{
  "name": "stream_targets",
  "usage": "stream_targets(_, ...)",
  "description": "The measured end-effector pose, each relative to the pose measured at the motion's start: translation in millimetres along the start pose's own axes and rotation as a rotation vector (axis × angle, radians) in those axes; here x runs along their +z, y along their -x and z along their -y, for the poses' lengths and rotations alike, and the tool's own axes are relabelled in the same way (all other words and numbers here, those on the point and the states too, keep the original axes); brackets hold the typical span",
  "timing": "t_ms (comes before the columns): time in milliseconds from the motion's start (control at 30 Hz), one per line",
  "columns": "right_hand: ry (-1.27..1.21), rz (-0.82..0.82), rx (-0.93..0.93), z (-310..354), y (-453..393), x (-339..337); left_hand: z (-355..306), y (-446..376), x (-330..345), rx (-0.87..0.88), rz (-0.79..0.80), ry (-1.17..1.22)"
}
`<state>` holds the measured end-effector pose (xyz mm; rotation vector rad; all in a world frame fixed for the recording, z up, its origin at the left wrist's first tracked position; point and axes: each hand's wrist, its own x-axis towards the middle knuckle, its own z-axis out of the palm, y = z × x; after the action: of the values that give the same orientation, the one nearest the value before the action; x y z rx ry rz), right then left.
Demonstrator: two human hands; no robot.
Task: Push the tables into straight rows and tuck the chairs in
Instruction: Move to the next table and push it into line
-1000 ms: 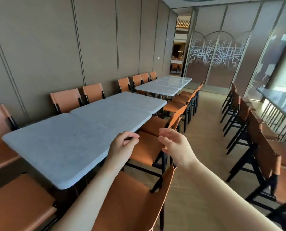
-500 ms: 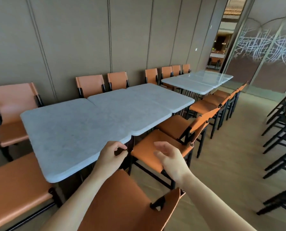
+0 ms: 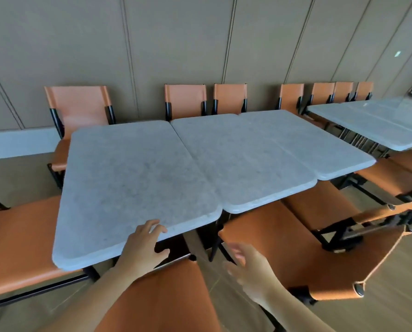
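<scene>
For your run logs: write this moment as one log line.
left hand: fingers on nearest table edge | right hand: open, blurred, holding nothing | front edges uneven

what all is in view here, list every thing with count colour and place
tables: three pale grey marble tops pushed together at centre; more pale tops at far right and one at left edge
chairs by wall: seven orange backs along the far side
near chairs: orange with black frames, several along the near side; exact count unclear
wall: brown panels behind
floor: light wood
left hand: fingers on the nearest table's front edge
right hand: open, blurred, above a near chair
</scene>
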<state>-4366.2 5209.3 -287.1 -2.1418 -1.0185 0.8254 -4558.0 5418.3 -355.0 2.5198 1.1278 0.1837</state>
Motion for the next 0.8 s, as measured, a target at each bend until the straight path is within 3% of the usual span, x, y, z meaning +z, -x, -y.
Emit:
stream_targets(367, 0.667, 0.223, -0.352, -7.6, -225.3, 93.7, 138.1, -113.8, 61.8, -0.144, 0.296, -0.435)
stream_targets(533, 0.899, 0.167, -0.48, -41.8, -320.7, 119.3, 178.6, -120.4, 97.9, -0.039, 0.059, -0.388)
stream_targets(800, 0.921, -0.012, -0.611, -73.5, -340.8, 134.2, 173.8, -120.1, 88.4, -0.054, 0.139, -0.368)
